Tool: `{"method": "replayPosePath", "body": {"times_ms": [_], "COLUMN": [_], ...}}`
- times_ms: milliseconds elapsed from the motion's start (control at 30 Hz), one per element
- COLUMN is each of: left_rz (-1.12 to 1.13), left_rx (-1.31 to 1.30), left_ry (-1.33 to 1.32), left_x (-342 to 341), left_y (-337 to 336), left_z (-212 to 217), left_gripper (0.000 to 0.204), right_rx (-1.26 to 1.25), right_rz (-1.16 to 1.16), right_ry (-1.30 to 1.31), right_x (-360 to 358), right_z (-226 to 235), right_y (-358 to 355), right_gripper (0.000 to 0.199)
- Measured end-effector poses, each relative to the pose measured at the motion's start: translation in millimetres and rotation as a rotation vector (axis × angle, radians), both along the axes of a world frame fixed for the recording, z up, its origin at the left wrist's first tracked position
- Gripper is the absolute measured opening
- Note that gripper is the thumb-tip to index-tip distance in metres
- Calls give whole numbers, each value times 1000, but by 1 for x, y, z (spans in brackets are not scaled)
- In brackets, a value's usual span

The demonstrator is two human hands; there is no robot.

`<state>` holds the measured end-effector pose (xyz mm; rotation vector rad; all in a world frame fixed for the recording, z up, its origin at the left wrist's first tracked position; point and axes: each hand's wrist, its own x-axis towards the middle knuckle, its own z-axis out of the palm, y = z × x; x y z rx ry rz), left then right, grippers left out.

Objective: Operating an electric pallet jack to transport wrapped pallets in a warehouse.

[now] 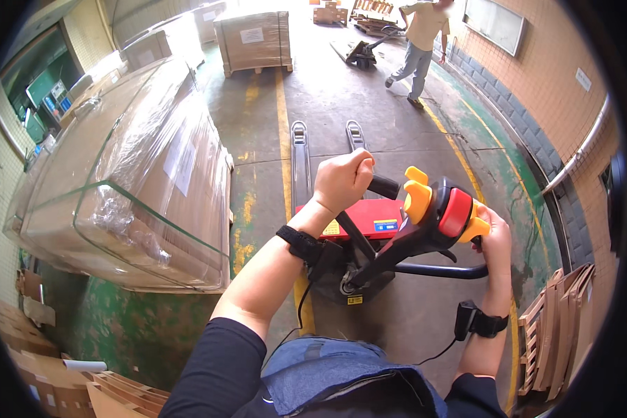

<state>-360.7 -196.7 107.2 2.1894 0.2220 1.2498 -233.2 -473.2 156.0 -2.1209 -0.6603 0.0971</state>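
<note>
An electric pallet truck [369,209] with a red body stands in front of me, its two forks [301,164] pointing away. Its black tiller head [425,226] carries yellow thumb levers [416,195] and a red button [455,212]. My left hand [345,180] is closed in a fist round the left grip [383,186] of the tiller handle. On the other side, my right hand [494,237] is closed round the handle's right end, beside a yellow lever [475,226]; its grip there is partly hidden. Black straps with small devices sit on both my wrists.
A large film-wrapped, strapped carton load [132,188] stands close on the left. Another wrapped pallet load [254,42] is farther ahead. A person [421,42] walks at the far right near another pallet truck [361,52]. Flattened cardboard [561,327] leans at the right wall.
</note>
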Motion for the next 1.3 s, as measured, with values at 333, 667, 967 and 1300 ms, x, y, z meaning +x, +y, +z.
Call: {"method": "replayPosePath", "body": {"times_ms": [333, 667, 967, 1300], "left_rz": [19, -7, 29, 156], "left_rx": [6, 8, -51, 32], "left_ry": [9, 16, 68, 81], "left_x": [72, 197, 309, 438], "left_y": [37, 89, 123, 155], "left_z": [0, 1, 6, 3], "left_gripper": [24, 27, 30, 30], "right_rx": [-36, -16, -71, 9], "right_rz": [-71, -109, -73, 114], "right_ry": [-74, -55, -169, -82], "right_x": [59, 166, 295, 480], "right_z": [-6, -10, -2, -10], "right_y": [28, 72, 115, 163], "right_gripper": [41, 36, 35, 33]}}
